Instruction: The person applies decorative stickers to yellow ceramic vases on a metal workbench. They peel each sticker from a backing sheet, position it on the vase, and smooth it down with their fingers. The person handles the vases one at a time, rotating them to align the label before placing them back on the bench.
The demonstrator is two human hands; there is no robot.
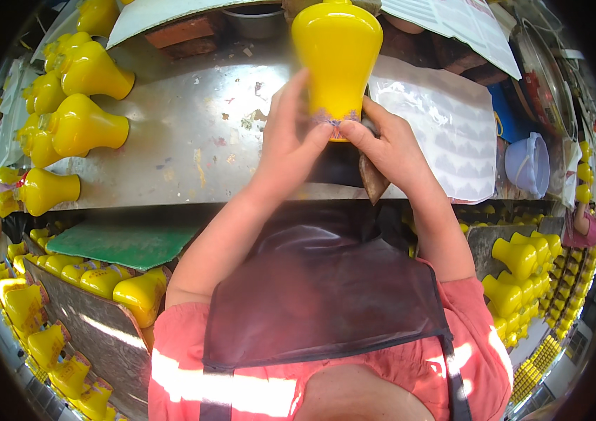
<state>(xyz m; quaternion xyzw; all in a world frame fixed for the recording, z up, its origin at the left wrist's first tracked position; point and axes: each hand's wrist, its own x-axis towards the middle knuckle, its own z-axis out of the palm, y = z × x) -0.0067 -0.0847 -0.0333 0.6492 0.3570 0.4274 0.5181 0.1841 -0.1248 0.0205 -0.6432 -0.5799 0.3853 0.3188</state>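
Note:
A glossy yellow vase stands between my hands at the far side of the metal table, its narrow foot toward me. Around the foot runs a blue and pink patterned band. My left hand is closed on the vase's left side, thumb pressed on the band. From the right, my right hand grips the foot, its thumb also on the band. Under my right palm a brown pointed flat piece sticks out; whether the hand holds it too is unclear. Beside that hand lies a pale sheet with grey wavy rows.
Several yellow vases lie at the table's left. A pale purple bucket is at the right, with bricks along the back. Below the table, a green board and more vases flank me. Other people show at both edges.

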